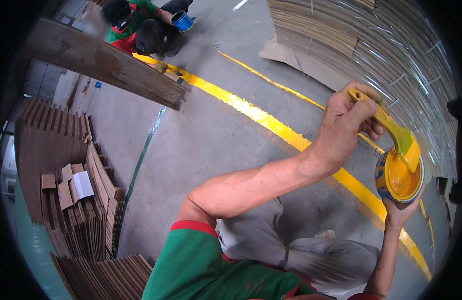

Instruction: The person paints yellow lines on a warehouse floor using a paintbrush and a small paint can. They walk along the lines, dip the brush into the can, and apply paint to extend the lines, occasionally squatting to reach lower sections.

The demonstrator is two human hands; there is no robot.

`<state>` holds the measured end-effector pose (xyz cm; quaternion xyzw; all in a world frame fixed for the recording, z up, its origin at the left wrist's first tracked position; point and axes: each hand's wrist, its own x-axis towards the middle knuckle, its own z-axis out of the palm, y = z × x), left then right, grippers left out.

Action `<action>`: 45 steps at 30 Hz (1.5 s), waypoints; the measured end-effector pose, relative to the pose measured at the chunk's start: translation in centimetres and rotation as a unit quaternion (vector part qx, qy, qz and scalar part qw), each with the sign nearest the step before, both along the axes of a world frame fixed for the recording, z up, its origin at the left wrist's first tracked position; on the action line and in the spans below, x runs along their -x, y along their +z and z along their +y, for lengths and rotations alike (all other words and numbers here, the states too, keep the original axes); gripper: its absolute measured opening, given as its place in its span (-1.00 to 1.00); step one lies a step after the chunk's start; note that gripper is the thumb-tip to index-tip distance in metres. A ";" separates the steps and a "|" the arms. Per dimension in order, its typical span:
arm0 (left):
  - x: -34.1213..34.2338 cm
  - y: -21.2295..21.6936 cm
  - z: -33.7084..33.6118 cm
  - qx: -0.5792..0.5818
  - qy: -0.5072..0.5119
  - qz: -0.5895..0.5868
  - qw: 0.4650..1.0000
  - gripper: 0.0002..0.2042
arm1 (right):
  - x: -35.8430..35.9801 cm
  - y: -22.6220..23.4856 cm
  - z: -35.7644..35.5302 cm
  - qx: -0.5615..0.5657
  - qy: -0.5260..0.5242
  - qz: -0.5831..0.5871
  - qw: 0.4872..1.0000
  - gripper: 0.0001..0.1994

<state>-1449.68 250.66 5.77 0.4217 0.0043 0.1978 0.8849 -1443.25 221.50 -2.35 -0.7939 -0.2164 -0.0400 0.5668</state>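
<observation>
My left hand (345,122) is closed round the yellow handle of a paintbrush (389,122), held at the right side of the view. The brush points down, its paint-coated bristles at the mouth of a small round paint can (380,181). Yellow paint (400,181) fills part of the can and coats its inner wall. From below, my right hand (401,212) grips the can, its fingers partly hidden behind it. Under my arms, a wide yellow painted line (261,117) runs diagonally across the grey floor, wet and shiny in its middle stretch.
A co-worker (146,27) crouches at the upper left, holding a blue can (182,21). A rusty metal beam (106,62) juts in from the left. Stacked cardboard (76,215) stands at left, wrapped cardboard bundles (361,40) at upper right. A thinner yellow line (271,80) and a green line (143,155) cross the floor.
</observation>
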 end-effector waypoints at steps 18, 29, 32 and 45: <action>0.2 0.1 -0.1 0.016 -0.007 0.015 1.000 -0.83 | 0.4 0.7 0.5 0.020 -0.016 -0.007 1.000 0.01; 0.0 0.0 -0.1 0.004 -0.021 0.016 1.000 -0.83 | 0.1 0.7 0.5 0.001 0.014 -0.008 1.000 0.03; -0.1 -0.1 -0.1 0.006 -0.025 0.015 1.000 -0.83 | 0.1 0.5 0.3 0.002 0.008 0.002 1.000 0.06; -0.3 -0.7 -0.3 0.019 -0.026 0.019 0.999 -0.81 | 0.0 0.1 1.1 -0.023 0.014 0.000 1.000 0.10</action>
